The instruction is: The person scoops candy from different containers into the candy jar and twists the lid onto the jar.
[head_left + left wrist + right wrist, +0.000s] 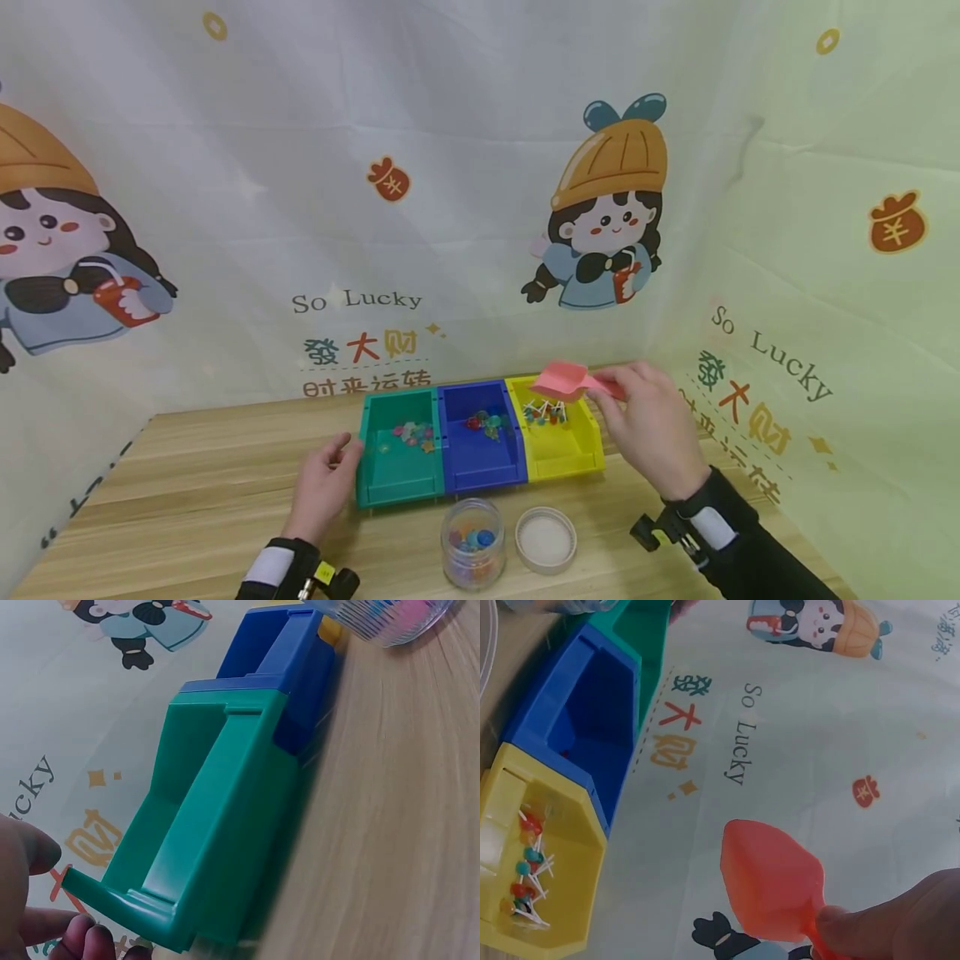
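Note:
Above the yellow bin (pixel 566 454), my right hand (pixel 660 429) pinches a small pink scoop (pixel 561 381) by its handle. The scoop's blade points left, and no load shows on it. White sticks with coloured round heads (pixel 529 874) lie in the yellow bin. My left hand (pixel 324 483) is beside the left wall of the green bin (pixel 401 483), its fingers loosely bent and close to the rim; I cannot tell whether they touch it. Small pale pieces and an orange star (pixel 427 446) lie in the green bin. Between these two, the blue bin (pixel 483 475) holds small red and green pieces.
In front of the bins stands a clear jar (pixel 459 567) with colourful pieces inside. A round white-rimmed lid (pixel 546 540) lies right of it on the wooden table (pixel 187 492). Behind the table hangs a printed cloth (pixel 450 250), which also covers the right side.

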Motion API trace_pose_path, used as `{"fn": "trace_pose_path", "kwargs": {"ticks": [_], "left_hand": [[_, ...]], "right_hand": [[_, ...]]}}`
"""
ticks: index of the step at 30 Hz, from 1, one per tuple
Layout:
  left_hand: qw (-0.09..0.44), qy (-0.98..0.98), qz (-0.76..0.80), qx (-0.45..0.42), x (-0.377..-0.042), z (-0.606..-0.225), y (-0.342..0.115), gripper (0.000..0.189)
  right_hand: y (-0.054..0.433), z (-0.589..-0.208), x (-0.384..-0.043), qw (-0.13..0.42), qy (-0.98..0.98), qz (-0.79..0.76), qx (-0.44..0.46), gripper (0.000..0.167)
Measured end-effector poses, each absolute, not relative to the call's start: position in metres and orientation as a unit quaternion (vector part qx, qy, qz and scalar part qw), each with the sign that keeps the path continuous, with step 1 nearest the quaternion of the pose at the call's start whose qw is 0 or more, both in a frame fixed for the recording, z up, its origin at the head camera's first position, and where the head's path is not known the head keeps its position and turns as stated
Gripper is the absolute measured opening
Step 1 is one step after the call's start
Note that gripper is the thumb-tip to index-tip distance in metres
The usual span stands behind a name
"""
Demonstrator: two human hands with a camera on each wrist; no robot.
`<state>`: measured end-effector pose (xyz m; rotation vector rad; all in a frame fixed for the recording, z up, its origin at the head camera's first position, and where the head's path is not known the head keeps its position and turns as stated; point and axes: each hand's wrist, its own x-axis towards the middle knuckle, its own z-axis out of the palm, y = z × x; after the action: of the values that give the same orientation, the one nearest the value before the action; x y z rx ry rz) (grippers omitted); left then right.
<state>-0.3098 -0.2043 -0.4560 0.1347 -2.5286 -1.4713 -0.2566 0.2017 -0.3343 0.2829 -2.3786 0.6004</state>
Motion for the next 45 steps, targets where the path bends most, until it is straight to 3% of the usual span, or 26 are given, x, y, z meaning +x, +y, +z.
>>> {"fn": "trace_pose_path", "kwargs": {"ticks": [8, 16, 21, 31, 45], "left_hand": [[0.116, -0.861, -0.494, 0.034, -0.312, -0.464, -0.202, 0.051], [0.090, -0.852, -0.514, 0.045, -0.309, -0.464, -0.201, 0.052], [0.093, -0.849, -0.518, 0.046, -0.307, -0.465, -0.200, 0.050], [0.088, -0.853, -0.513, 0.045, -0.307, -0.464, -0.200, 0.053], [0.078, -0.852, -0.517, 0.040, -0.308, -0.461, -0.198, 0.051]], "right_hand": [[0.206, -0.345, -0.269, 0.305, -0.930, 0.179, 0.099, 0.020], [0.202, -0.369, -0.287, 0.219, -0.962, 0.126, 0.101, 0.011], [0.197, -0.383, -0.300, 0.197, -0.967, 0.112, 0.113, 0.006], [0.183, -0.379, -0.317, 0.103, -0.977, 0.122, 0.140, 0.010], [0.158, -0.411, -0.340, 0.100, -0.982, 0.147, 0.062, 0.008]]}}
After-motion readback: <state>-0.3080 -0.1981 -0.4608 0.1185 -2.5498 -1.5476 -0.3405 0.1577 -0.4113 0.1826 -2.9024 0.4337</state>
